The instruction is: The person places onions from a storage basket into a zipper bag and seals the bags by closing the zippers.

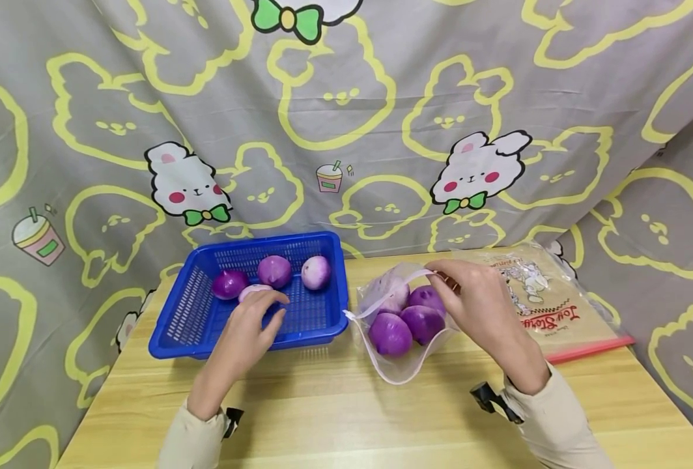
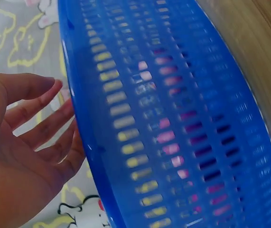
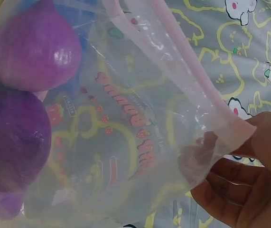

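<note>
My left hand [image 1: 251, 326] hangs over the near side of a blue plastic basket [image 1: 170, 319], fingers loosely bent with nothing between them. Just beyond its fingertips lies a pale onion [image 1: 254, 290], partly hidden by the hand. A purple onion [image 1: 230, 284], another purple onion [image 1: 274, 271] and a whitish onion [image 1: 316, 272] also sit in the basket. With thumb and fingers, my right hand [image 1: 478, 303] pinches the rim of a clear zip bag [image 1: 402, 373], keeping its mouth apart. Several purple onions [image 1: 390, 334] rest inside the bag; pink print shows on its side in the right wrist view.
A flat clear bag with a red slider [image 1: 589, 350] and a printed cartoon lies at the right back of the wooden table [image 1: 346, 417]. Behind the table hangs a grey patterned curtain [image 1: 370, 156]. The basket and onion bag stand side by side.
</note>
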Action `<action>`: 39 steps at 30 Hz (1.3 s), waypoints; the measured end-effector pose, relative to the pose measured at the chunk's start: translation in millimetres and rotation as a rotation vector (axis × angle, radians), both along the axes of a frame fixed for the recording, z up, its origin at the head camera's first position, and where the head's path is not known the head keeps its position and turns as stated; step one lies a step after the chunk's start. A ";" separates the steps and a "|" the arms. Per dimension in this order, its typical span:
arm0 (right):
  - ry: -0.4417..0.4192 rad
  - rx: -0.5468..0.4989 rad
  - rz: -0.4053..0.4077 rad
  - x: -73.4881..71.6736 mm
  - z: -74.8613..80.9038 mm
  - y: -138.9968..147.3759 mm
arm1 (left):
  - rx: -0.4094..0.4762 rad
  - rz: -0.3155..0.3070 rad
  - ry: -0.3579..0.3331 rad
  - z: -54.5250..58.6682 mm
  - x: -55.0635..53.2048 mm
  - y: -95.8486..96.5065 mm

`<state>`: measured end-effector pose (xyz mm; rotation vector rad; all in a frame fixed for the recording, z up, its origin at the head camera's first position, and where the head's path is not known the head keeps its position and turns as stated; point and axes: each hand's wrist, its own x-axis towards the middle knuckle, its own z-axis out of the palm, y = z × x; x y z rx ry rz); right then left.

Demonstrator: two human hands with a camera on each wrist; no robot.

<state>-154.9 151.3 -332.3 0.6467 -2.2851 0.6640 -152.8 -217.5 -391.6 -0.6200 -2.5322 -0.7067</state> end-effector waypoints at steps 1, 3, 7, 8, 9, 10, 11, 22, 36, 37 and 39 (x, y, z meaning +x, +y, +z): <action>-0.005 0.002 0.001 0.0 -0.1 0.7 | -0.001 0.007 -0.003 -0.4 -1.8 -2.0; -0.017 0.003 0.004 0.1 0.2 2.6 | 0.000 0.025 -0.014 -1.2 -5.4 -5.9; -0.042 -0.004 -0.001 0.4 -0.9 8.2 | -0.001 0.071 -0.049 -4.1 -13.3 -13.0; -0.048 -0.007 -0.002 0.4 -1.4 9.5 | -0.003 0.082 -0.055 -5.4 -15.7 -14.6; -0.052 -0.008 -0.003 0.3 -2.2 10.9 | -0.007 0.091 -0.058 -7.0 -18.1 -16.3; -0.055 -0.010 -0.006 0.1 -3.1 12.2 | -0.010 0.100 -0.061 -8.8 -20.7 -18.1; -0.059 -0.013 -0.006 0.1 -3.7 13.2 | -0.013 0.107 -0.065 -10.5 -23.2 -19.5; -0.100 -0.003 -0.003 -0.7 -6.3 16.0 | -0.055 0.222 -0.222 -18.2 -42.4 -30.8; -0.137 0.005 0.036 0.1 -8.8 11.4 | -0.143 0.308 -0.283 -27.9 -42.8 -38.7; -0.138 0.006 0.034 -0.2 -9.0 11.6 | -0.144 0.319 -0.287 -28.2 -42.8 -38.6; -0.146 0.007 0.027 -0.8 -9.1 11.9 | -0.152 0.328 -0.294 -28.3 -43.5 -38.2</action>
